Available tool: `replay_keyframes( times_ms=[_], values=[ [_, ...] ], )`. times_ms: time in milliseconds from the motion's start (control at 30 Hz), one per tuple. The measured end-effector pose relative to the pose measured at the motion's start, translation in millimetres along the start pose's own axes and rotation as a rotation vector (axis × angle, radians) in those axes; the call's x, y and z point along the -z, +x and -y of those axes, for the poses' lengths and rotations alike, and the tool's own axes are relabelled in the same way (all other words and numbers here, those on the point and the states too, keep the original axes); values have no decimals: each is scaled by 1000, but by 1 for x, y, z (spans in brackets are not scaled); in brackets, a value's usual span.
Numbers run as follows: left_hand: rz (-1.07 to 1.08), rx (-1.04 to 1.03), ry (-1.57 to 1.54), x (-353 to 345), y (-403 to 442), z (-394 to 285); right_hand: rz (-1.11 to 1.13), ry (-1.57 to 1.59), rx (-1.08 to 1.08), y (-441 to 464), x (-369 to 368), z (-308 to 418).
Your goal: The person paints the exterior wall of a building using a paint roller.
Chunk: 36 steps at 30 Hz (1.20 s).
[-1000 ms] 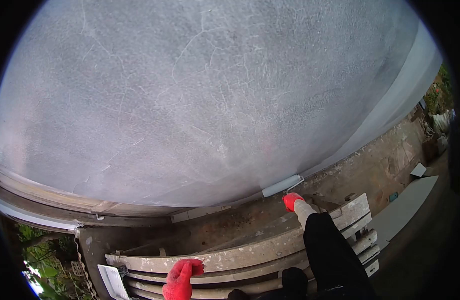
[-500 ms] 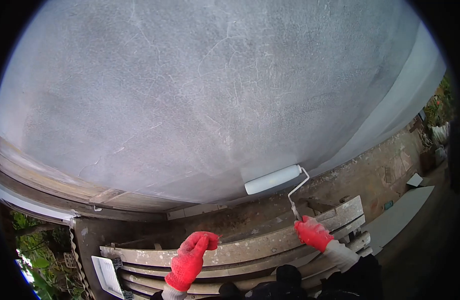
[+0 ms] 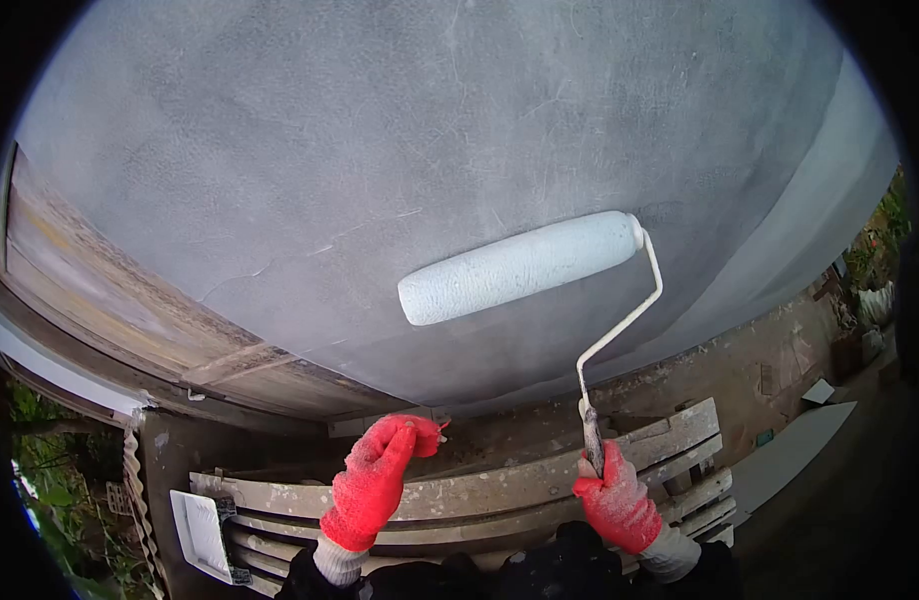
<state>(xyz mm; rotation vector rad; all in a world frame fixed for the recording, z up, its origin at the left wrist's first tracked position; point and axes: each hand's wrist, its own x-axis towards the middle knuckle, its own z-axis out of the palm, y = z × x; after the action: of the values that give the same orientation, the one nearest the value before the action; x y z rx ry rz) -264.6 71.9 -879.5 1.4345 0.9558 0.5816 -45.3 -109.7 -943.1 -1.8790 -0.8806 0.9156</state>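
My right hand (image 3: 620, 500), in a red-coated glove, is wrapped round the dark handle of a paint roller (image 3: 525, 265). The roller's white sleeve lies against the grey wall (image 3: 380, 130), tilted up to the right, and its bent wire frame runs down to the handle. My left hand (image 3: 380, 475), also in a red glove, is raised over the wooden slats (image 3: 510, 490) at lower centre-left. Its fingers are curled together; whether anything small is between them I cannot make out.
A white paint tray (image 3: 202, 535) sits at the left end of the slats. A wooden door or panel (image 3: 130, 290) borders the wall at left. Pale boards (image 3: 795, 460) lie on the ground at right, with plants beyond on both sides.
The roller has moved up the wall and looks larger, with my right hand drawn in closer below it. My left hand has risen slightly. The view has shifted somewhat.
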Motion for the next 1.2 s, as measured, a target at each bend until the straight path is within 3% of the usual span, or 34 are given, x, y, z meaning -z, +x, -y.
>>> replay_keyframes(
  times_ms=[267, 333, 467, 500, 567, 667, 700, 767, 867, 1033, 1100, 1167, 1200],
  values=[
    [-34, 67, -101, 6, -5, 32, 73, 4, -215, 19, -62, -120],
    [-25, 78, -109, 3, -4, 35, 184, 274, -583, 41, -63, -89],
    [-38, 109, -125, 0, -3, 36, 288, 425, -624, 108, -91, -163],
    [-41, 113, -126, 0, -2, 38, 403, 353, -430, 129, -97, -190],
    [-56, 138, -130, 2, -2, 45, 516, 277, -236, 159, -112, -214],
    [-91, 197, -145, 3, 0, 55, 561, 679, -522, 200, -133, -224],
    [-93, 200, -140, 5, 0, 58, 590, 116, -245, 212, -143, -230],
    [-65, 207, -105, 9, 1, 64, 583, -434, 48, 234, -166, -246],
    [-98, 289, -106, 12, 0, 70, 597, -873, 244, 260, -200, -283],
    [-131, 337, -123, 24, -2, 89, 591, -931, 299, 270, -232, -291],
    [-146, 367, -164, 27, 2, 96, 633, -732, 166, 257, -212, -267],
    [-160, 332, -204, 26, 5, 104, 611, -238, -207, 229, -183, -232],
    [-162, 325, -219, 25, 7, 103, 625, -210, -97, 208, -161, -210]
  ],
)
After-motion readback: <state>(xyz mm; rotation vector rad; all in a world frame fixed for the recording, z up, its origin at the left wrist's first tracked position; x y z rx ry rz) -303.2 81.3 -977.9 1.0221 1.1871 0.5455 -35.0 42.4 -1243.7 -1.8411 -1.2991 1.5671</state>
